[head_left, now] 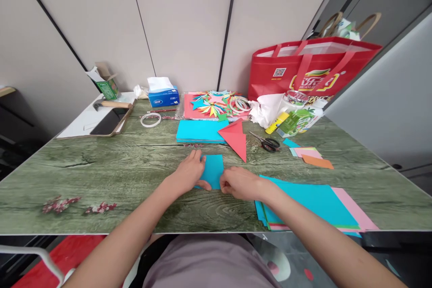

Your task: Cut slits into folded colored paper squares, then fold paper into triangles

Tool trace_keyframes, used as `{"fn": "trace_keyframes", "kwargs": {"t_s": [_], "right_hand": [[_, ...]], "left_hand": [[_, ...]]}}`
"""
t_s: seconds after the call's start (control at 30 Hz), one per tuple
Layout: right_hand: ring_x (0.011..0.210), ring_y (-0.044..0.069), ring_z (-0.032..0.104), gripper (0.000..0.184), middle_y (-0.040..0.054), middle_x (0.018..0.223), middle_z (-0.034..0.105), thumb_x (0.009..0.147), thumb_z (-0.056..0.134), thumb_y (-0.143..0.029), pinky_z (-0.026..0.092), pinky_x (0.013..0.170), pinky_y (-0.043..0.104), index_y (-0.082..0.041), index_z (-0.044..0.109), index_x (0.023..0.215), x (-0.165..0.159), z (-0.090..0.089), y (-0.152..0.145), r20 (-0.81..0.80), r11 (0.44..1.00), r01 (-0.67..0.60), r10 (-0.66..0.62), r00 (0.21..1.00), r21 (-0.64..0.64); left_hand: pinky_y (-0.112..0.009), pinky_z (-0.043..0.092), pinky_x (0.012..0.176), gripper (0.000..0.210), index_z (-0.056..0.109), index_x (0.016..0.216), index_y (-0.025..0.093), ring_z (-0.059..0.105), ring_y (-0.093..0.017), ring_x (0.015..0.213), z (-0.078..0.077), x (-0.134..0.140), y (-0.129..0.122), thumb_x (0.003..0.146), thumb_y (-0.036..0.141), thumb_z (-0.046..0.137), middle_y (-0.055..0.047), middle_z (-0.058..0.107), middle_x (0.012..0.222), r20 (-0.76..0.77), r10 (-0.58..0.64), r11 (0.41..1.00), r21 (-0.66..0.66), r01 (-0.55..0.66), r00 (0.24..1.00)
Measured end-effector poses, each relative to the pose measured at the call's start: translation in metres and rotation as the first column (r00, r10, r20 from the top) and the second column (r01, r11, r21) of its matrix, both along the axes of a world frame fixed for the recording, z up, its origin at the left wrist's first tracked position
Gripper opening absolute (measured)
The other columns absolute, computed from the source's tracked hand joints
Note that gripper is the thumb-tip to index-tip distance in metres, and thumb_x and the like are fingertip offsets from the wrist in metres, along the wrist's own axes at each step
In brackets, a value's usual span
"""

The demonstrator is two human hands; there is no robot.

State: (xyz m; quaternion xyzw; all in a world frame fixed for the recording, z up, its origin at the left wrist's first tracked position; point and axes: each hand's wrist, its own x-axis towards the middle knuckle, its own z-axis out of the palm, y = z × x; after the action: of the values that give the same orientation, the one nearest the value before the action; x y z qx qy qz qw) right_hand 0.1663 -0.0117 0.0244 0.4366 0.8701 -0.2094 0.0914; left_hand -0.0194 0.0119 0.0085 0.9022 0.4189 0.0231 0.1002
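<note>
A small blue sheet of paper (213, 168) lies on the table in front of me. My left hand (189, 172) rests on its left side, the thumb stretched away from the other fingers along the near edge. At the right edge of the sheet, my right hand (238, 182) is closed, with curled fingers against the paper; the fingertips are partly hidden. Just beyond lies a stack of blue paper (199, 130), partly covered at its right end by a folded red paper shape (236, 139).
Scissors (268, 142) and paper scraps (317, 160) lie to the right. Large coloured sheets (310, 202) sit beneath my right forearm. Farther back are paper stars (212, 107), a tape roll (150, 119), a tissue box (164, 97), a hammer (113, 104) and a red bag (273, 74).
</note>
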Motion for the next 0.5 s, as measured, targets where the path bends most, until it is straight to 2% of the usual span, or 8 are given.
{"fn": "trace_keyframes", "kwargs": {"t_s": [0.17,0.37,0.5], "right_hand": [[0.077,0.022,0.063,0.017,0.0066,0.080,0.070,0.071,0.056,-0.012,0.034,0.055,0.024,-0.021,0.070,0.075,-0.001,0.002,0.002,0.020,1.000,0.003,-0.003,1.000,-0.011],[0.076,0.021,0.063,0.017,0.0055,0.079,0.071,0.071,0.056,-0.012,0.033,0.052,0.023,-0.022,0.070,0.075,-0.002,0.006,0.003,0.030,1.000,0.004,-0.004,1.000,-0.020],[0.075,0.022,0.063,0.016,0.0046,0.078,0.071,0.071,0.058,-0.012,0.032,0.051,0.023,-0.022,0.070,0.074,-0.002,0.008,0.004,0.026,1.000,0.007,-0.006,1.000,-0.028]], "left_hand": [[-0.045,0.035,0.091,0.082,0.044,0.122,0.000,0.039,-0.036,0.113,-0.001,-0.010,-0.001,0.060,0.048,0.070,-0.024,0.045,0.116,0.062,-0.040,0.998,-0.053,0.043,0.997],[-0.044,0.034,0.096,0.080,0.037,0.132,0.024,0.034,-0.030,0.121,-0.003,-0.033,0.008,0.062,0.040,0.072,-0.013,0.041,0.126,0.180,-0.150,0.977,-0.125,0.173,0.972],[-0.043,0.033,0.097,0.080,0.033,0.133,0.030,0.034,-0.028,0.122,-0.001,-0.039,0.007,0.063,0.036,0.072,-0.011,0.039,0.128,0.223,-0.158,0.967,-0.164,0.197,0.962]]}}
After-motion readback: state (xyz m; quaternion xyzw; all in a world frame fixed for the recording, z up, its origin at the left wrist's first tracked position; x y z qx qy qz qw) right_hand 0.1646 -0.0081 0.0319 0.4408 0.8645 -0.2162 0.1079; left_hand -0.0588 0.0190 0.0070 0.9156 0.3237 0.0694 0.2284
